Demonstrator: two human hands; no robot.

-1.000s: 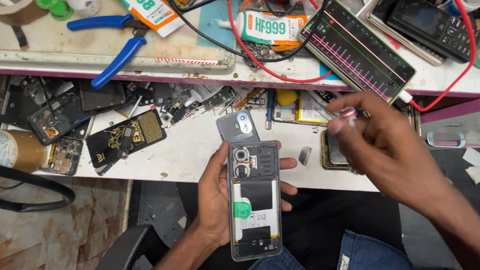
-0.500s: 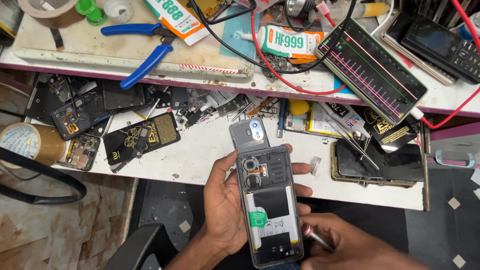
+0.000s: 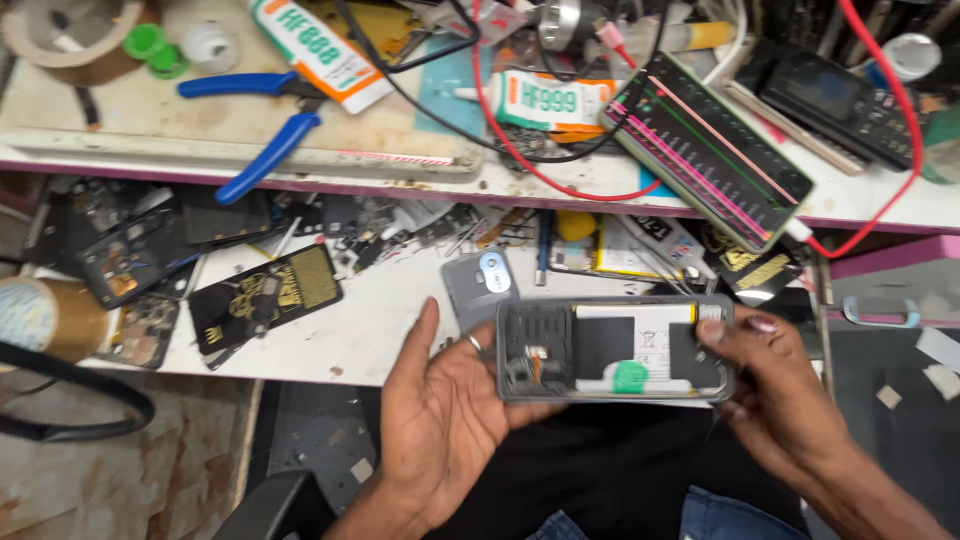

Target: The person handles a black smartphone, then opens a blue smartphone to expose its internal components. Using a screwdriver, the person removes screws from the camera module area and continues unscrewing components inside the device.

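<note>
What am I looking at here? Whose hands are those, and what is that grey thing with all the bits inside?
The picture comes from a camera worn on a person's head, looking down, so these are that person's own hands. The left hand and the right hand hold an opened phone sideways between them, its back cover off. Inside you can see a white and black battery with a green sticker. Behind it is a messy white workbench covered in phone parts. A grey phone cover lies just above the left hand. On the upper shelf lie blue-handled pliers, glue tubes, red wire and a flat tester box with pink stripes.
</note>
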